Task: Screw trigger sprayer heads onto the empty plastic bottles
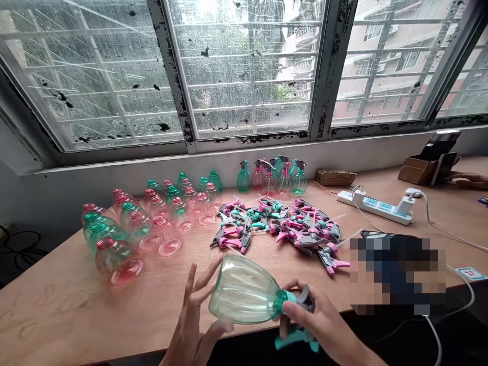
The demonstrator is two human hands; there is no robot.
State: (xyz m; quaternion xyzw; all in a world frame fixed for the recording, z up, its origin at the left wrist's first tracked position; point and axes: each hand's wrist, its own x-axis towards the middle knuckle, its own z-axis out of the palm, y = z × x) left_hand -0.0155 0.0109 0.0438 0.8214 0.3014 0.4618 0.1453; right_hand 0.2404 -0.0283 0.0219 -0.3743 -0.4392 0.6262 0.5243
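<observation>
A clear green spray bottle [246, 292] lies on its side in the air above the table's front edge, its base toward the left. My right hand [324, 315] is closed around the neck end, thumb and fingers on the grey and teal spray head [297, 338], whose trigger hangs below. The spray head sits on the bottle's mouth; whether it is tight I cannot tell. Beside the base, my left hand [200, 305] is open with fingers spread, its thumb slightly blurred near the bottle's lower edge. Past the bottle lies a pile of pink, teal and grey spray heads [305, 229].
Several headless red and green bottles [163, 236] stand at the left. Finished-looking spray bottles [269, 178] line the wall below the window. At the right are a white power strip [375, 206], cables, a blurred-out dark object [396, 269] and a cardboard box [419, 170].
</observation>
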